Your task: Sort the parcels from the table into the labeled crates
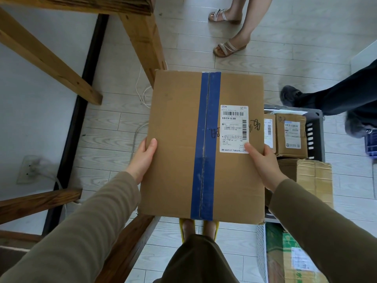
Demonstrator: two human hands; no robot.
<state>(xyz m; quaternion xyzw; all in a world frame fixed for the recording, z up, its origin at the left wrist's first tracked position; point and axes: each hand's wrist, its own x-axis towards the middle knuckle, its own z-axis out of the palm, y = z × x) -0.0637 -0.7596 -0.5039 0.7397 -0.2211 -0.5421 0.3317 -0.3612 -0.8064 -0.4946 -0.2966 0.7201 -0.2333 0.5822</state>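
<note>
**Carrying one parcel, with the crates partly filled**

You hold the big parcel in mid-air above the floor, level and face up, between the wooden table leg and the crates on your right. Your left hand grips its left edge and your right hand its right edge. Each thumb lies flat on the top face, and the right one touches a corner of the shipping label. The other fingers curl under the box and are hidden, so you cannot tell how they sit beneath it.

Part of the sorting looks done. The dark crate holds at least two smaller parcels side by side, and the white crate near your right elbow holds a green-printed box. A loose carton sits just beside the dark crate, and whether it lies in a crate is not clear.

What remains, as a judgement: this parcel needs its crate, and the label and handwriting face you for reading. No crate label shows from here, so the match is unconfirmed. The tabletop is out of view, so the number of parcels left cannot be told.
</note>
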